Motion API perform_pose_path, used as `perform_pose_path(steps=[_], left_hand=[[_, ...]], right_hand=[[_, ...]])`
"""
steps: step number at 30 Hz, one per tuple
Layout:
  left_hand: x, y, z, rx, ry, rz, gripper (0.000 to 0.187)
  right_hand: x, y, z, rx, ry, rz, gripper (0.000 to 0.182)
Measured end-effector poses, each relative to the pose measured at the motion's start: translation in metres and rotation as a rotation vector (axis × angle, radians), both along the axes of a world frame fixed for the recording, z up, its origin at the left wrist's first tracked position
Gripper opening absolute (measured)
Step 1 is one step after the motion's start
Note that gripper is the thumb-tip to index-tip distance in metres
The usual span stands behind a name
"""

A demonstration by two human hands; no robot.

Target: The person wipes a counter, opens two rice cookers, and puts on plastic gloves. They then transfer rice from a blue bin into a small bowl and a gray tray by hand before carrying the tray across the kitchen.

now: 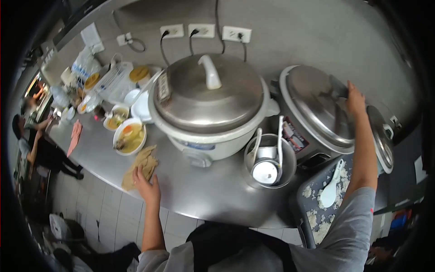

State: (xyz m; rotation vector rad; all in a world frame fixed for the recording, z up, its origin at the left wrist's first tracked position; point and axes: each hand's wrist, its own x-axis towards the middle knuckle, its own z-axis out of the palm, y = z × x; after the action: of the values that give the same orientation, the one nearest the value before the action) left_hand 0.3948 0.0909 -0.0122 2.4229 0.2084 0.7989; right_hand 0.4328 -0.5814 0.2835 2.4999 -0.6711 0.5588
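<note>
My right hand (355, 99) reaches up to the right rice cooker (290, 120), its fingers around the dark handle (338, 87) of the metal lid (312, 93). My left hand (147, 183) is at the counter's front edge, fingers spread, with its fingertips right at a crumpled tan cloth (144, 164). Just behind the cloth stands a white bowl (130, 137) of yellowish soup. A larger rice cooker (213, 136) with its lid on occupies the middle. In front of the right cooker, a metal pot (290, 171) holds white-handled utensils and a cup.
A dark tray (304, 213) with scattered rice and a white rice paddle (330, 192) lies at the right. Beyond it leans another metal lid (379, 136). Bowls, jars and bags crowd the counter's far left, near a pink cloth (75, 136). People stand at the left edge.
</note>
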Motion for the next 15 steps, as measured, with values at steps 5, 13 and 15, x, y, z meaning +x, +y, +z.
perform_pose_path(steps=[5,13,15], left_hand=[[0.019,-0.029,0.087,-0.029,-0.216,-0.116,0.033],[0.147,-0.145,0.253,-0.055,0.058,-0.538,0.052],[0.176,-0.176,0.263,0.000,0.218,-0.514,0.063]], right_hand=[[0.026,-0.035,-0.017,0.064,-0.025,0.101,0.052],[0.020,-0.032,-0.013,0.104,-0.072,0.161,0.041],[0.021,-0.036,-0.016,0.080,-0.081,0.170,0.041]])
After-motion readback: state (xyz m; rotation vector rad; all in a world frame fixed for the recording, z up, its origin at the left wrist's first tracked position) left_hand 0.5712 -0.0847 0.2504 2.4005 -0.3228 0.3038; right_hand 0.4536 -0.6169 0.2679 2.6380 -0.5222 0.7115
